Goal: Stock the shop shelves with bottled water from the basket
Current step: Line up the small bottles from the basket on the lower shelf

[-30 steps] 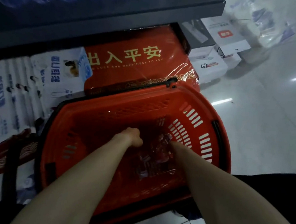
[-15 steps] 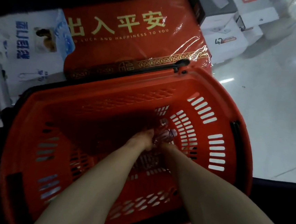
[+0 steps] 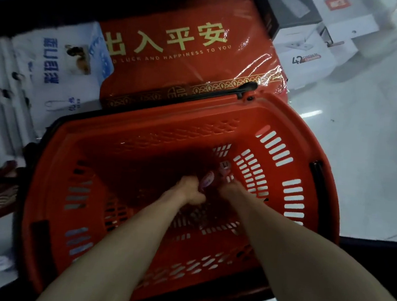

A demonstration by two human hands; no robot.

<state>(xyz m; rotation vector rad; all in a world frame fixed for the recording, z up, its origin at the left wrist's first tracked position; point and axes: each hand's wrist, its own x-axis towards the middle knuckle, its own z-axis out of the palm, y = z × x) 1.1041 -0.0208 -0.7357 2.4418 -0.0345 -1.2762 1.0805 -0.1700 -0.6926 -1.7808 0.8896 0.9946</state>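
Two bare hands down in one red basket (image 3: 301, 126), set on the floor against a red wrapped mat (image 3: 177, 58) printed with gold characters; white boxes (image 3: 303, 56) to its right, blue-and-white packets (image 3: 62, 64) to its left. Item sought: bottled water, one clear bottle (image 3: 208, 181) visible at the bottom of the basket towards its far right corner, dim and much hidden; whether more lie beneath the forearms cannot be told. Left hand (image 3: 190, 189): curled, fingers closed around the near part of the bottle, so it seems, though the grip itself is in shadow. Right hand (image 3: 229, 188): just beside the bottle on its right, fingers turned down and hidden; whether they are apart or together cannot be told. Key relation: the bottle lies between the two hands, its long axis running away from the person and slightly rightward, far end pointing at the slotted right wall. Both hands are about equally near; the left appears to have the firmer claim. Judgement: a lift straight up and clear of the rim looks the likely call, the shelf being out of view above
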